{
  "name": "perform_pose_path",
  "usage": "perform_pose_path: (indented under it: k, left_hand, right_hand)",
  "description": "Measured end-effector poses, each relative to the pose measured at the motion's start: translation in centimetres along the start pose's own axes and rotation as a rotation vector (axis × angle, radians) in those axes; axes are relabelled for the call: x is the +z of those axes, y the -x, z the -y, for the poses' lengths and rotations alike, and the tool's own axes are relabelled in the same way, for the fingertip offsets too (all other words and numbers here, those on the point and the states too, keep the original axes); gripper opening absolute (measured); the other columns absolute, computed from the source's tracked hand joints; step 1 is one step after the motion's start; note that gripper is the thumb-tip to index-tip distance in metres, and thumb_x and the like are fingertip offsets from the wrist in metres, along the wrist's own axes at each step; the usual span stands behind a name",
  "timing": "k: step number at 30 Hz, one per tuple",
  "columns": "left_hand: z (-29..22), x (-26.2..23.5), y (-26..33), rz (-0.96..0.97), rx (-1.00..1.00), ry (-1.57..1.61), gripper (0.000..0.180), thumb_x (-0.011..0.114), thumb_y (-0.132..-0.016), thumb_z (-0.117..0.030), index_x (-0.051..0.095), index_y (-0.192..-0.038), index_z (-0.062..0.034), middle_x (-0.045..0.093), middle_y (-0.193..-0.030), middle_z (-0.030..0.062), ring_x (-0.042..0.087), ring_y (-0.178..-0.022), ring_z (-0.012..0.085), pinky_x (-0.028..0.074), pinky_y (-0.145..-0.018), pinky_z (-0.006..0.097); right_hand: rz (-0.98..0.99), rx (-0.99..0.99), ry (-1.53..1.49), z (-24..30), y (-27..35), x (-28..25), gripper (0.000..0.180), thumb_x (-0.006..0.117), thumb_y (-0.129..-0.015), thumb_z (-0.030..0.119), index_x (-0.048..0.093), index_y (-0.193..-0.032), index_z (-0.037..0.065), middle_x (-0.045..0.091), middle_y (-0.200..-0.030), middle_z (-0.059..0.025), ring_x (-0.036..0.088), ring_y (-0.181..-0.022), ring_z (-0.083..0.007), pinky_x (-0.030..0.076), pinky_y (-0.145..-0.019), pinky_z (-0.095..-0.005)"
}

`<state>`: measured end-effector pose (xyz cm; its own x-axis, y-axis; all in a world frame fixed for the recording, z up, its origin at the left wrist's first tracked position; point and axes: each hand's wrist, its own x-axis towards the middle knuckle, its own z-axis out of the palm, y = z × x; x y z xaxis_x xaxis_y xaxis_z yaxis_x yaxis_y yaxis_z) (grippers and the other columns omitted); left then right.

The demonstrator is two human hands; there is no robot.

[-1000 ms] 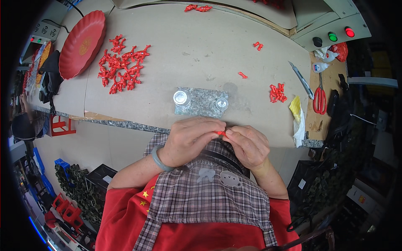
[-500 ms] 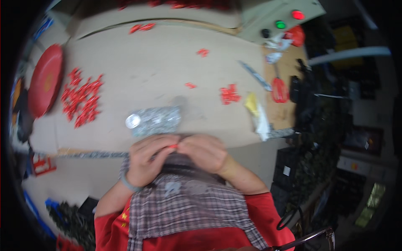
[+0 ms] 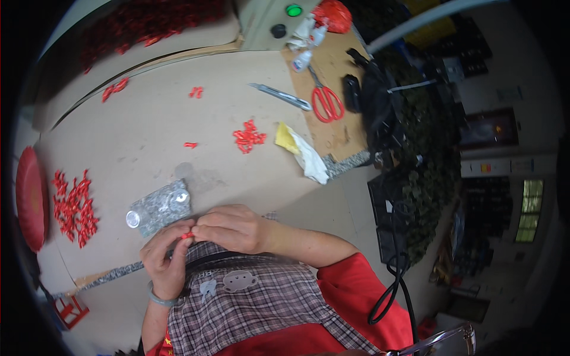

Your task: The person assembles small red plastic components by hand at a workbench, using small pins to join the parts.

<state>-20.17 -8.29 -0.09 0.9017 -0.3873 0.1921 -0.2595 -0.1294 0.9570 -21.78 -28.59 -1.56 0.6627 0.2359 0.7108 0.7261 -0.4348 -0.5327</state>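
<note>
My left hand (image 3: pixel 166 255) and my right hand (image 3: pixel 231 228) meet at their fingertips just in front of my checked apron, at the near edge of the beige table (image 3: pixel 148 136). Together they pinch a small red plastic piece (image 3: pixel 187 235). Most of the piece is hidden by my fingers. A grey bracelet sits on my left wrist. Just beyond my hands lies a grey speckled metal block (image 3: pixel 159 206) with two round silver studs.
A heap of small red pieces (image 3: pixel 74 206) lies at the left beside a red plate (image 3: pixel 28 199). Smaller red clusters (image 3: pixel 248 136) lie mid-table. A yellow-white cloth (image 3: pixel 300 153), red scissors (image 3: pixel 325 102) and a utility knife (image 3: pixel 280 96) lie to the right. Black cables hang beyond the table's right edge.
The view has swung to the right and tilted, so the table now sits further left. My hands remain together on the small red piece near my apron.
</note>
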Motion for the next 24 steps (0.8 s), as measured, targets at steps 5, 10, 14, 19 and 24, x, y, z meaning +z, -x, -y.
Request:
perform_pose_path:
  k: [5, 10, 14, 19, 24]
  left_hand:
    - [-0.5, -0.8, 0.2, -0.023, -0.044, -0.033, 0.017, 0.069, -0.082, 0.01, 0.071, -0.098, 0.0043, 0.074, -0.1, 0.0189, 0.072, -0.095, 0.0283, 0.057, -0.085, 0.035]
    - [-0.4, -0.4, 0.2, 0.015, -0.002, -0.041, 0.015, 0.07, -0.084, 0.005, 0.071, -0.099, 0.002, 0.075, -0.103, 0.0166, 0.073, -0.095, 0.0298, 0.057, -0.084, 0.035]
    - [-0.2, -0.2, 0.0, 0.024, 0.024, -0.054, 0.017, 0.071, -0.085, 0.004, 0.071, -0.101, 0.0019, 0.075, -0.103, 0.0165, 0.074, -0.094, 0.0276, 0.058, -0.083, 0.034]
    - [-0.1, -0.5, -0.1, 0.055, 0.049, -0.064, 0.017, 0.071, -0.085, 0.003, 0.072, -0.101, 0.0019, 0.075, -0.103, 0.0155, 0.074, -0.097, 0.027, 0.059, -0.084, 0.034]
    - [0.2, -1.0, 0.1, 0.062, 0.028, -0.038, 0.018, 0.072, -0.085, 0.002, 0.071, -0.103, 0.0012, 0.076, -0.104, 0.014, 0.074, -0.098, 0.0267, 0.06, -0.085, 0.034]
  right_hand:
    - [-0.009, -0.033, -0.045, 0.3, -0.7, 0.4, 0.021, 0.072, -0.079, 0.007, 0.068, -0.098, -0.001, 0.064, -0.094, -0.0107, 0.067, -0.077, -0.0253, 0.055, -0.063, -0.0337]
    - [0.035, -0.041, -0.016, 0.2, -0.1, -0.2, 0.024, 0.074, -0.078, 0.005, 0.068, -0.1, -0.003, 0.067, -0.094, -0.013, 0.07, -0.079, -0.0256, 0.058, -0.067, -0.0354]
    - [0.04, -0.012, -0.03, 0.7, -0.3, -0.7, 0.022, 0.077, -0.077, 0.003, 0.069, -0.097, -0.004, 0.068, -0.088, -0.0128, 0.07, -0.074, -0.0256, 0.058, -0.063, -0.0347]
    - [0.069, -0.01, 0.005, 0.5, -0.7, -0.6, 0.024, 0.081, -0.075, 0.004, 0.069, -0.094, -0.003, 0.068, -0.083, -0.0116, 0.069, -0.07, -0.0244, 0.057, -0.058, -0.032]
    - [0.089, 0.005, 0.012, 0.7, -1.2, -0.2, 0.024, 0.082, -0.074, 0.004, 0.069, -0.093, -0.003, 0.068, -0.082, -0.0109, 0.069, -0.07, -0.0233, 0.057, -0.058, -0.0315]
